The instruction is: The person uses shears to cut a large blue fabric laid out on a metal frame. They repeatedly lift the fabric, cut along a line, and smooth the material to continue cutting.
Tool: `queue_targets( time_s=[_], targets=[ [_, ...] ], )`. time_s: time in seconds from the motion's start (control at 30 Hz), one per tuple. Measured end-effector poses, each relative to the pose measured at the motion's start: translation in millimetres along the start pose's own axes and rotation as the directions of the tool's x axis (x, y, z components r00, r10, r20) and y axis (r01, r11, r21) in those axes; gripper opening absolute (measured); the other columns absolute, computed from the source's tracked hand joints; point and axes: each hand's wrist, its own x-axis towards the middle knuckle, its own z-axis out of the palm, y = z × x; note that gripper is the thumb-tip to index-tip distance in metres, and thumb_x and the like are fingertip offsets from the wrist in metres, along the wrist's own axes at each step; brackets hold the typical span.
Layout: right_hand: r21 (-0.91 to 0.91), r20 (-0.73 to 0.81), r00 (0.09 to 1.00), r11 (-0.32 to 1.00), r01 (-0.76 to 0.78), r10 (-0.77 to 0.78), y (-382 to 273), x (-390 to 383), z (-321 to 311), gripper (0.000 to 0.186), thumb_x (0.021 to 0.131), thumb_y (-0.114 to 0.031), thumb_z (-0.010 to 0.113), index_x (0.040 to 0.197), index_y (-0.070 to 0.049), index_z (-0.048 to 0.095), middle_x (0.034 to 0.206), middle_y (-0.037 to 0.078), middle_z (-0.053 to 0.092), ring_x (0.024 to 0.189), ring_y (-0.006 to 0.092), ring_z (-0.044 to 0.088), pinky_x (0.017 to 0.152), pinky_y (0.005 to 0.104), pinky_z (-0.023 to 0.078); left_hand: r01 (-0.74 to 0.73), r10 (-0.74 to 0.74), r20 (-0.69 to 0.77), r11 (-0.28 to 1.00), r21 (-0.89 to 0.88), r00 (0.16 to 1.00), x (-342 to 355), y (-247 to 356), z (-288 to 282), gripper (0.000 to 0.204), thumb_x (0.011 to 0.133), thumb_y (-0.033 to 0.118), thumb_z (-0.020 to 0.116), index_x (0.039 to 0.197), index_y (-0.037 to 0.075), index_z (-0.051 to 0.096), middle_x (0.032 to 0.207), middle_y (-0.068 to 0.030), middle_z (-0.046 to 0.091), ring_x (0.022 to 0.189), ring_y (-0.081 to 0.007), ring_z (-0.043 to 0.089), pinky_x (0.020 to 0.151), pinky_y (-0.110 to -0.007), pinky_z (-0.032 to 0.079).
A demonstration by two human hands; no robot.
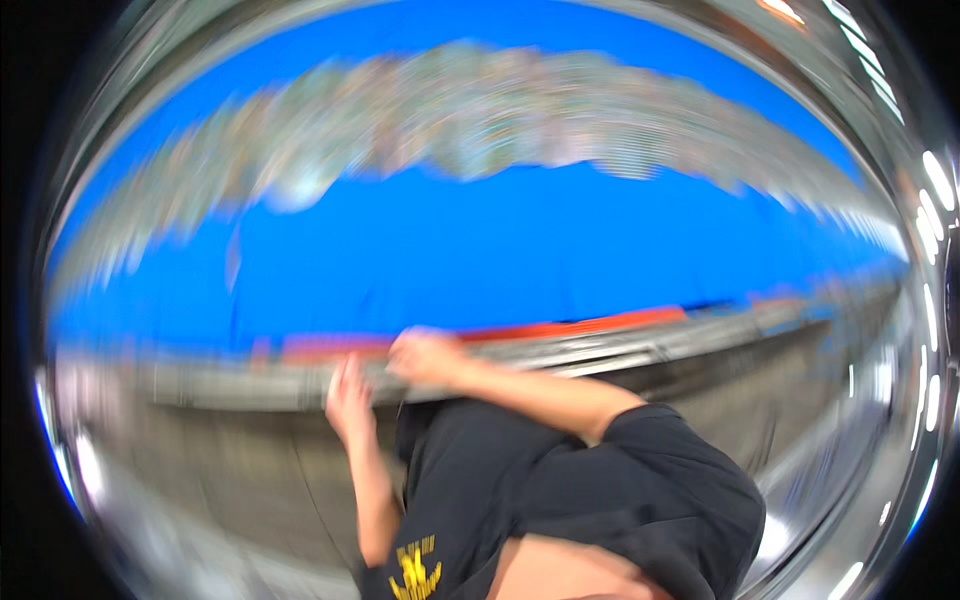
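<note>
Both of my hands are at the near metal rail of a wide blue surface (pixel 480 250). My right hand (pixel 425 357) reaches across in front of my body and lies over the red strip (pixel 590 325) along that edge. Its fingers look curled in, and whatever may be inside them is hidden. Just to its left, my left hand (pixel 349 398) is raised by the metal rail (pixel 230 386), apart from the right one. Motion smears its fingers, and nothing can be made out in them.
Across the far part of the blue surface runs a long curved band of rounded, greyish, shiny items (pixel 480 110), too blurred to name. Grey floor (pixel 250 470) shows below the rail. Bright lights (pixel 938 180) line the right rim.
</note>
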Motion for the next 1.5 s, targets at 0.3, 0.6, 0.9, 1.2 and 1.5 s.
queue_targets(
  time_s=[0.3,0.6,0.9,1.2,1.5],
  targets=[
    [-0.202,-0.210,0.864,0.844,-0.497,0.458,-14.1,49.2,90.0,0.038,0.096,-0.027,0.075,0.113,0.003,0.062,0.099,0.025,0.075,0.097,0.0432,0.075,0.083,0.0563,0.058,0.098,-0.104,0.131,0.994,0.050,0.986,81.3,21.9,-126.8,0.021,0.110,0.030,0.065,0.112,0.009,0.066,0.092,0.0020,0.062,0.074,-0.0072,0.057,0.062,-0.023,0.046],
    [-0.321,-0.193,0.822,0.757,-0.569,0.536,-17.8,80.0,121.8,0.015,0.077,-0.019,0.070,0.084,-0.010,0.079,0.091,0.018,0.078,0.084,0.0391,0.077,0.068,0.0547,0.062,0.037,-0.059,0.253,0.995,0.090,0.966,158.1,50.9,-147.9,0.033,0.108,0.032,0.070,0.129,0.006,0.070,0.105,-0.0040,0.070,0.092,-0.0149,0.067,0.077,-0.031,0.057],
    [0.381,-0.526,0.621,0.814,-0.438,0.580,3.8,42.8,78.7,0.017,0.090,-0.014,0.073,0.080,-0.003,0.064,0.075,0.010,0.069,0.072,0.0190,0.069,0.068,0.0377,0.055,0.007,-0.098,0.381,0.973,0.232,0.919,180.0,60.2,-143.9,0.031,0.108,0.029,0.071,0.121,0.001,0.071,0.097,-0.0044,0.071,0.078,-0.0099,0.066,0.067,-0.026,0.056],
    [0.434,-0.680,0.294,0.692,-0.577,0.672,80.6,7.3,31.1,0.021,0.098,-0.020,0.073,0.095,0.000,0.066,0.078,0.012,0.070,0.072,0.0230,0.072,0.069,0.0409,0.057,-0.406,-0.066,0.691,0.768,0.496,0.719,219.1,51.2,-36.6,0.025,0.105,0.026,0.072,0.120,0.006,0.076,0.102,-0.0067,0.075,0.083,-0.0140,0.069,0.071,-0.031,0.057],
    [0.337,-0.592,0.520,0.775,-0.534,0.616,-16.7,26.3,78.2,0.018,0.096,-0.020,0.078,0.096,-0.003,0.070,0.088,0.015,0.074,0.080,0.0308,0.073,0.073,0.0421,0.057,-0.945,-0.016,0.973,0.234,0.227,0.229,250.4,60.2,77.4,0.021,0.101,0.021,0.069,0.118,0.015,0.081,0.113,-0.0062,0.072,0.112,-0.0302,0.069,0.097,-0.045,0.056]
  ],
)
